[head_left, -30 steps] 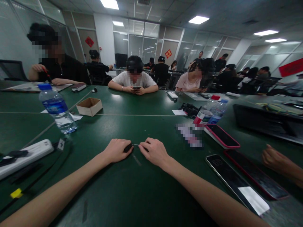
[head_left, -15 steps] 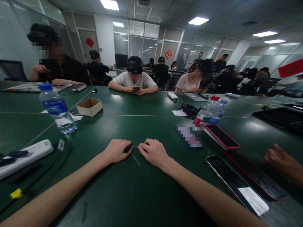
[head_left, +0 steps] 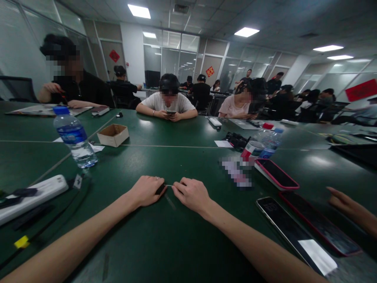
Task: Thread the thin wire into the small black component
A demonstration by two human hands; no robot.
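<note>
My left hand (head_left: 148, 190) is closed around a small dark object (head_left: 160, 190), whose kind I cannot make out because the fingers cover most of it. Between the two hands runs a thin pale strip (head_left: 168, 185), short and straight. Its right end is pinched by the fingertips of my right hand (head_left: 191, 194), and its left end meets the dark object. Both hands rest low over the green table (head_left: 141, 232), a small gap apart.
Left are a water bottle (head_left: 73, 135), an open box (head_left: 113, 135) and a white power strip (head_left: 38, 196). Several phones, including a black one (head_left: 282, 224), lie right, near another person's hand (head_left: 344, 202). More bottles (head_left: 269, 143) stand behind. People sit across the table.
My hands keep the same hold; the whole view has shifted slightly. At the right, the other person's hand has changed pose, a finger now stretched out.
</note>
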